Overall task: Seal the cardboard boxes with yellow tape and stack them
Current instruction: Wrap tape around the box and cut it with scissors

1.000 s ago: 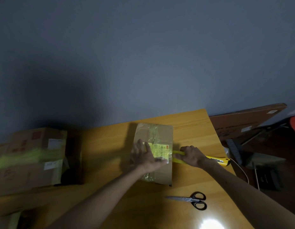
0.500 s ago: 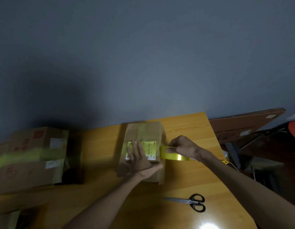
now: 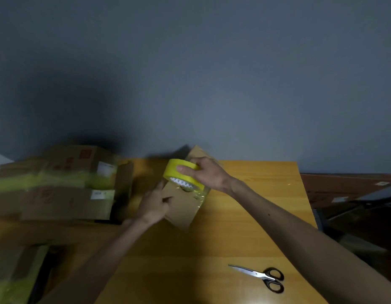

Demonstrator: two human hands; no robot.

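A small cardboard box [image 3: 185, 205] stands tilted on the wooden table [image 3: 245, 227], its far corner raised. My right hand [image 3: 206, 173] grips a yellow tape roll [image 3: 181, 174] with a toothed cutter, held against the box's upper face. My left hand [image 3: 155, 204] holds the box's left side, thumb on the front face. Two larger cardboard boxes [image 3: 58, 183] with yellow tape bands are stacked at the left of the table; they look blurred.
Black-handled scissors [image 3: 259, 276] lie on the table near the front right. A brown board [image 3: 348, 185] and dark items stand to the right of the table. A grey wall rises behind the table. More taped cardboard [image 3: 12, 275] sits at the lower left.
The box has been turned and tipped up on the table. My right hand has lifted the tape roll from the box's right side onto its top. My left hand shifted from the top to the left side.
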